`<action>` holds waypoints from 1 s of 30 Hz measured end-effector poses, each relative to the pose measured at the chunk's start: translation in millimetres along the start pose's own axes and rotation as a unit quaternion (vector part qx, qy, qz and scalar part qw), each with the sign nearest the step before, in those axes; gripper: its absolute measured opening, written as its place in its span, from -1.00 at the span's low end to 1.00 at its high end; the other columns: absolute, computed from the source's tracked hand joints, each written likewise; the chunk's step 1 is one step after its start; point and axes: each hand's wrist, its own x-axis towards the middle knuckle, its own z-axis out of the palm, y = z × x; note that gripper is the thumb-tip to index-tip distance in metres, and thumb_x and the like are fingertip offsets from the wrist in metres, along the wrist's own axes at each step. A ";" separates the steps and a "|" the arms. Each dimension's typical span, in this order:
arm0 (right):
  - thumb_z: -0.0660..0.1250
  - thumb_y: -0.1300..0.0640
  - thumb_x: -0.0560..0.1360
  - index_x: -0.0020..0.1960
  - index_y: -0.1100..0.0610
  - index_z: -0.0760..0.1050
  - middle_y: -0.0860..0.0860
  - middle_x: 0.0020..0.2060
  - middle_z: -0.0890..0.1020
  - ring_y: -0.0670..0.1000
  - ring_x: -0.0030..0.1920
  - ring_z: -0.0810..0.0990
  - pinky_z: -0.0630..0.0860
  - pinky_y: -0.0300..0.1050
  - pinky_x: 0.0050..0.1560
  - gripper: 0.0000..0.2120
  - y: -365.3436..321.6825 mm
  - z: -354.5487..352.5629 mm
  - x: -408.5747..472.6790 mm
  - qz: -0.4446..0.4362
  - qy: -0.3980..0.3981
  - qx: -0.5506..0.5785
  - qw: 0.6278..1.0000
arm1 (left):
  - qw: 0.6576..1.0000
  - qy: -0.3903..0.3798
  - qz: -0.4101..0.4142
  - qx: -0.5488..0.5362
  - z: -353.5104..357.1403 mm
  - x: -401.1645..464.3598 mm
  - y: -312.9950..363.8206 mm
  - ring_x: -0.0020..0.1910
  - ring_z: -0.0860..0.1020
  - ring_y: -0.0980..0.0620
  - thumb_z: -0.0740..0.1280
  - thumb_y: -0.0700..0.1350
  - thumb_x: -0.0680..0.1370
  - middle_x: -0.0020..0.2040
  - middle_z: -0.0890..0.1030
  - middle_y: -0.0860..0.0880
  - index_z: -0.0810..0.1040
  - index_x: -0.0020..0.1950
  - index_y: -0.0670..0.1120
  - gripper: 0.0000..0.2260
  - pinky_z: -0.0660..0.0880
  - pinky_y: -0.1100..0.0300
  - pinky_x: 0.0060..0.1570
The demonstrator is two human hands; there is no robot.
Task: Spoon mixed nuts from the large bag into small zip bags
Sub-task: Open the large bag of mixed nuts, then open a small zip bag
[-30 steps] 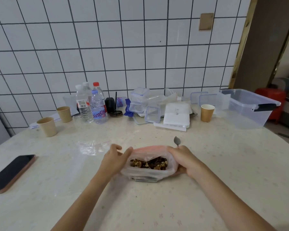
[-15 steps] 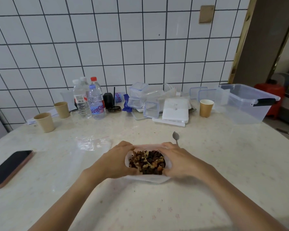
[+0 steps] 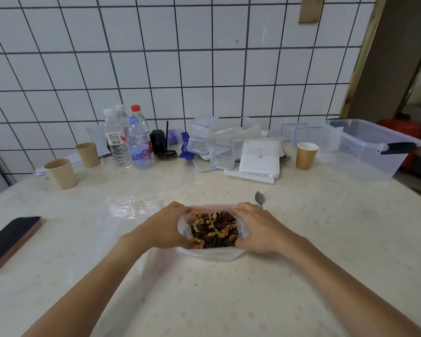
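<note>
The large clear bag (image 3: pixel 210 252) stands on the table in front of me with its mouth spread wide, showing the mixed nuts (image 3: pixel 213 229) inside. My left hand (image 3: pixel 167 226) grips the bag's left rim and my right hand (image 3: pixel 258 229) grips its right rim, fingers curled over the plastic. A metal spoon (image 3: pixel 260 198) lies on the table just behind my right hand, its handle hidden. An empty small zip bag (image 3: pixel 131 205) lies flat to the left of the large bag.
A black phone (image 3: pixel 9 242) lies at the left edge. Paper cups (image 3: pixel 61 173) (image 3: pixel 306 155), water bottles (image 3: pixel 129 139), small clear boxes (image 3: pixel 212 144), a white box (image 3: pixel 260 156) and a large clear tub (image 3: pixel 370 149) line the tiled wall.
Both hands have pulled the bag's mouth open and rolled its rim down, so the nuts show from above. The view has tilted slightly downward.
</note>
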 end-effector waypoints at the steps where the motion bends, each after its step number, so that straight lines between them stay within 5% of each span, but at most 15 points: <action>1: 0.42 -0.08 0.40 0.40 -0.02 0.36 -0.11 0.21 0.38 -0.02 0.22 0.39 0.40 -0.09 0.07 -0.40 1.9 -0.3 6.8 0.004 0.002 -0.004 1.000 | 1.000 0.000 -0.004 -0.005 -1.6 8.3 -3.1 0.37 0.40 0.04 0.60 0.21 0.35 0.43 0.39 0.05 0.32 0.57 0.01 -0.12 0.33 0.17 0.38; 7: 0.40 -0.18 0.43 0.61 -0.04 0.22 0.00 0.44 0.36 0.09 0.45 0.31 0.29 0.03 0.44 -0.19 10.1 -7.1 50.9 0.052 0.012 -0.019 0.998 | 0.999 0.009 -0.019 -0.033 -11.8 52.8 -15.4 0.44 0.36 -0.03 0.60 0.09 0.41 0.47 0.41 -0.06 0.35 0.56 -0.02 -0.21 0.26 0.22 0.33; 18: 0.45 -0.06 0.46 0.55 -0.10 0.36 0.00 0.46 0.34 0.07 0.48 0.31 0.31 0.15 0.48 -0.32 19.2 -13.6 83.0 0.087 0.011 0.068 0.994 | 0.994 0.013 -0.042 -0.095 -17.5 68.3 -19.1 0.45 0.38 -0.05 0.60 -0.04 0.45 0.50 0.40 -0.06 0.35 0.57 -0.01 -0.26 0.29 0.19 0.34; 22: 0.47 0.06 0.51 0.36 0.00 0.54 -0.05 0.39 0.40 -0.02 0.46 0.37 0.27 -0.13 0.39 -0.58 13.5 -14.4 66.4 0.051 0.135 0.177 0.974 | 0.985 0.041 -0.038 -0.165 -25.7 48.5 -21.9 0.46 0.39 0.00 0.59 -0.11 0.46 0.51 0.42 0.00 0.47 0.48 0.05 -0.38 0.33 0.03 0.48; 25: 0.42 0.17 0.54 0.17 0.07 0.62 -0.05 0.25 0.52 -0.04 0.33 0.50 0.36 -0.15 0.34 -0.79 -4.7 -10.3 44.6 0.002 0.241 0.174 0.955 | 0.970 0.081 -0.027 -0.227 -30.3 25.0 -35.4 0.43 0.44 0.05 0.54 -0.12 0.52 0.48 0.46 0.05 0.55 0.35 0.11 -0.57 0.37 0.03 0.47; 30: 0.36 0.11 0.59 0.17 0.00 0.62 -0.19 0.20 0.52 -0.20 0.25 0.47 0.25 -0.57 0.20 -0.83 -40.1 14.6 2.1 -0.104 0.200 0.145 0.964 | 0.933 0.233 -0.051 -0.269 -37.3 -25.0 -68.6 0.21 0.62 0.16 0.51 -0.16 0.55 0.19 0.68 0.11 0.65 0.15 0.07 -0.78 0.55 0.12 0.25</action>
